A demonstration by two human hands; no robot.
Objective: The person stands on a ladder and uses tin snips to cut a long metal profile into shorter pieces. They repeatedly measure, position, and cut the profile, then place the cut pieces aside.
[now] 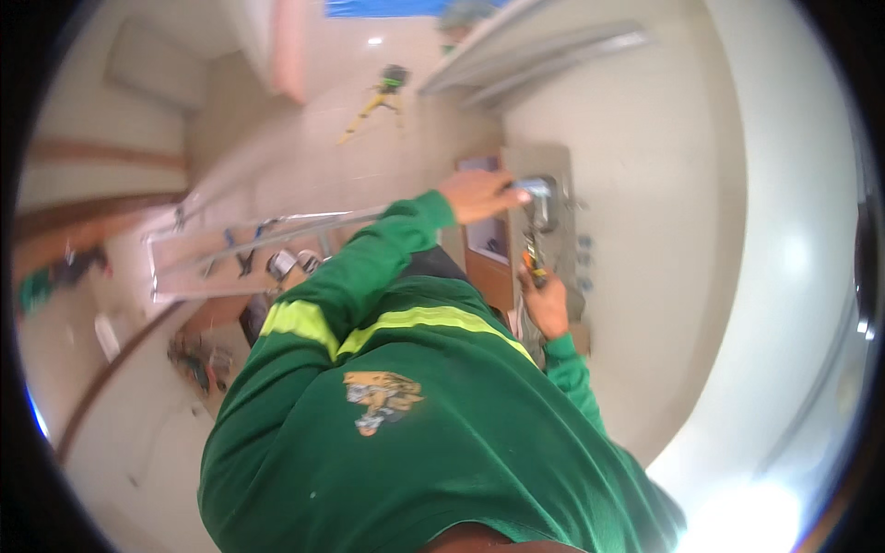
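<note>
My left hand (pixel 477 195) reaches from the left over a small dark basin (pixel 548 214) set in a grey counter. Its fingers and thumb close on a small blue and white piece, blurred, whose kind I cannot make out. Below it, my right hand (pixel 546 306) grips the orange and black handle of a metal hand tool (pixel 534 254). The tool's metal end points up toward the left hand, over the near edge of the basin. Whether that end touches the blue and white piece is unclear.
A wooden cabinet with an open front (pixel 486 241) stands left of the counter (pixel 570 175). A yellow tripod (pixel 376 103) with a dark device stands on the tiled floor. Metal profiles (pixel 562 63) slant at upper right. Another person (pixel 464 18) shows at the top. A metal frame (pixel 198 267) lies left.
</note>
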